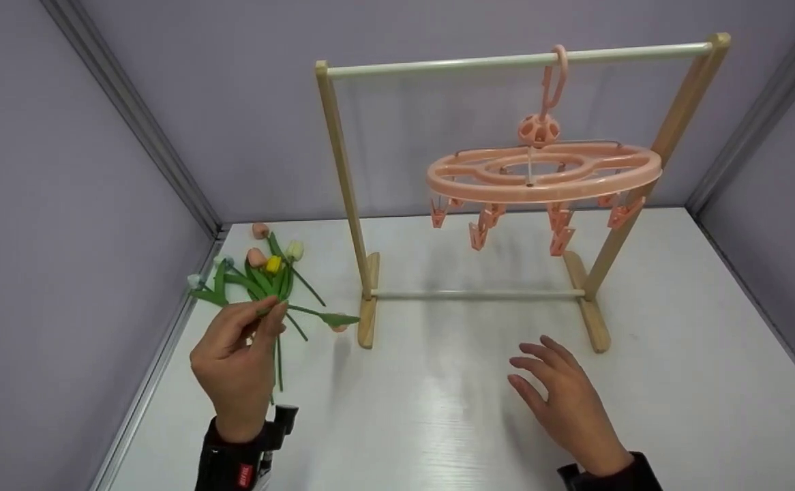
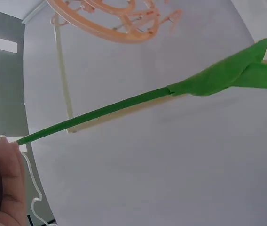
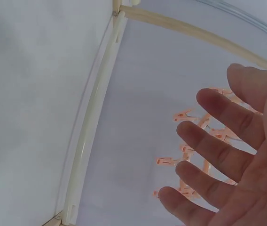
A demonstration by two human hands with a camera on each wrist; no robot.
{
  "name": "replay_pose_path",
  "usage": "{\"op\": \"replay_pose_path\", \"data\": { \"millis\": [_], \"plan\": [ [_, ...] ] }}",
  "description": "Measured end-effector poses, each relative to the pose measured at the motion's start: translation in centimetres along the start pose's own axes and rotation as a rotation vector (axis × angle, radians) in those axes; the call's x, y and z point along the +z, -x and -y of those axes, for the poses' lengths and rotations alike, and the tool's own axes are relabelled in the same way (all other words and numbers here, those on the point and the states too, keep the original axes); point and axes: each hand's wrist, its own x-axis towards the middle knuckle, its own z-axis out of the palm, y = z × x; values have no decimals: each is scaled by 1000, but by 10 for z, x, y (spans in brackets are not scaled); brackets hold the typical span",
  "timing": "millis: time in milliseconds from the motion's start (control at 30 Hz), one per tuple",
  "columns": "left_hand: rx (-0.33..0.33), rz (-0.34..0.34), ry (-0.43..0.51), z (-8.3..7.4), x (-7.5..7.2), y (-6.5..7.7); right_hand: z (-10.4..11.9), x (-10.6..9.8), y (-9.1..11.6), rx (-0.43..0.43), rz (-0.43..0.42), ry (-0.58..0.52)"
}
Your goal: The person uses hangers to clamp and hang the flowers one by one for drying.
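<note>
My left hand (image 1: 237, 361) pinches the end of an artificial tulip's green stem between thumb and fingertips. The held tulip (image 1: 338, 319) points rightward, its leaf close to the rack's left foot and a bit of pink bloom showing behind the leaf. In the left wrist view the stem (image 2: 100, 111) runs from the fingertips up to folded leaves; the bloom is hidden there. My right hand (image 1: 564, 406) holds nothing, with its fingers spread and slightly bent over the table in front of the rack. The right wrist view shows its fingers (image 3: 213, 146) apart.
More artificial tulips (image 1: 273, 264), pink, yellow, white and pale blue, lie in a loose pile on the white table (image 1: 438, 423) at left. A wooden rack (image 1: 341, 170) carries a round pink hanger (image 1: 544, 194) on its top rod, with several clips (image 1: 561, 241) dangling. Grey-framed walls enclose the table.
</note>
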Motion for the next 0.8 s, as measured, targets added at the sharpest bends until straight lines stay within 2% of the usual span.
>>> {"op": "replay_pose_path", "data": {
  "millis": [133, 267, 567, 800],
  "plan": [
    [38, 49, 45, -12, 14, -1, 12, 2, -8, -49, -65, -5],
    [68, 123, 108, -20, 30, 1, 27, 6, -18, -91, -97, -73],
    [85, 266, 250, -26, 71, 5, 55, 12, -48, -181, -111, -286],
    [76, 321, 323, -29, 89, 10, 60, 12, -50, -203, -107, -326]
  ]
}}
